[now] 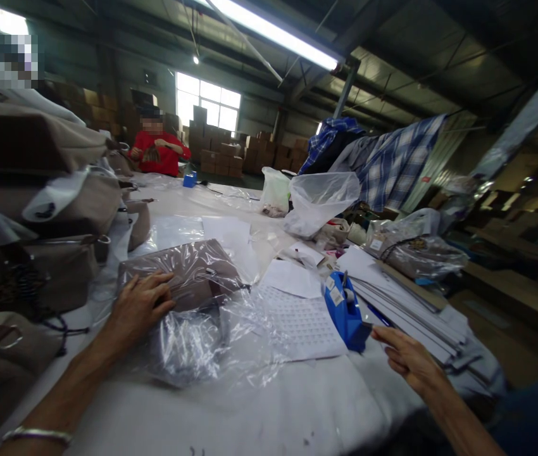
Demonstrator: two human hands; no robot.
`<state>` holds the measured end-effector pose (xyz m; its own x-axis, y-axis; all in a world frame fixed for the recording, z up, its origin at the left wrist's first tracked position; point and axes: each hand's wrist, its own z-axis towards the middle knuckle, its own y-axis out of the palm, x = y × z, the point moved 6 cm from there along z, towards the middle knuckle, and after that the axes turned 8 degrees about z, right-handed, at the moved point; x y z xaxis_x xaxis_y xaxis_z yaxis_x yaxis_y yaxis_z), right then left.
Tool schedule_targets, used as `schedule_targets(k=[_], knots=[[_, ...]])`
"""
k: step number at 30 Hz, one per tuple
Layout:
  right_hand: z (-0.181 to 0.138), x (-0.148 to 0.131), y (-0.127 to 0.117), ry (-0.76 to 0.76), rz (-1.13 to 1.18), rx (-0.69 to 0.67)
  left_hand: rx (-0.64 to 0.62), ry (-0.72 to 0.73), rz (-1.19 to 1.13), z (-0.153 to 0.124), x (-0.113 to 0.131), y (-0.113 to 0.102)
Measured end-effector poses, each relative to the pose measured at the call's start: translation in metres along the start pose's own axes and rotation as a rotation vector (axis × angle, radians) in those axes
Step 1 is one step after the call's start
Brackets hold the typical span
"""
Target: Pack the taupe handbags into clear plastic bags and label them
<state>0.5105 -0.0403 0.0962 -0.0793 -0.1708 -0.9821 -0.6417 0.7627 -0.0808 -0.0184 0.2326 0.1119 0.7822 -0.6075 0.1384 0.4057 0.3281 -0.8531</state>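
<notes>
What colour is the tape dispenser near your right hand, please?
Blue; the tape dispenser shows best in the head view.

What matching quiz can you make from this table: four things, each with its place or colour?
Things:
1 left hand
2 right hand
3 tape dispenser
4 plaid shirt

Places and states:
a solid blue, beside the dotted sheet
b hung up at the back
c resting on the wrapped bag
d fingers out, close to the dispenser

Pairs: 1-c, 2-d, 3-a, 4-b.

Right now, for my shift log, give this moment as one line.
left hand: resting on plastic-wrapped taupe handbag | right hand: empty, beside blue tape dispenser | table: white cover
</notes>
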Motion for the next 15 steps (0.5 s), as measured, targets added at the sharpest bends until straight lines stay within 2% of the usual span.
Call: schedule_targets(k=[4,6,8,9,11,13,15], knots=[[-0.006,0.040,-0.008,0.111,-0.165,0.010,-0.005,-0.029,-0.023,-0.002,-0.003,0.003],[-0.007,0.050,-0.006,0.076,-0.216,0.016,-0.018,-0.060,-0.031,-0.005,0.000,-0.001],[-0.005,0.045,0.016,-0.024,-0.243,-0.031,-0.038,-0.087,-0.045,-0.008,0.005,-0.006],[-0.005,0.038,0.037,-0.076,-0.250,-0.088,-0.043,-0.100,-0.051,-0.009,0.008,-0.008],[-0.014,0.016,0.100,-0.140,-0.299,-0.282,-0.037,-0.120,-0.058,-0.009,0.013,-0.012],[-0.042,-0.012,0.181,-0.199,-0.420,-0.548,-0.026,-0.136,-0.070,-0.010,0.014,-0.013],[-0.089,-0.043,0.264,-0.360,-0.456,-0.872,-0.021,-0.148,-0.078,-0.011,0.015,-0.013]])
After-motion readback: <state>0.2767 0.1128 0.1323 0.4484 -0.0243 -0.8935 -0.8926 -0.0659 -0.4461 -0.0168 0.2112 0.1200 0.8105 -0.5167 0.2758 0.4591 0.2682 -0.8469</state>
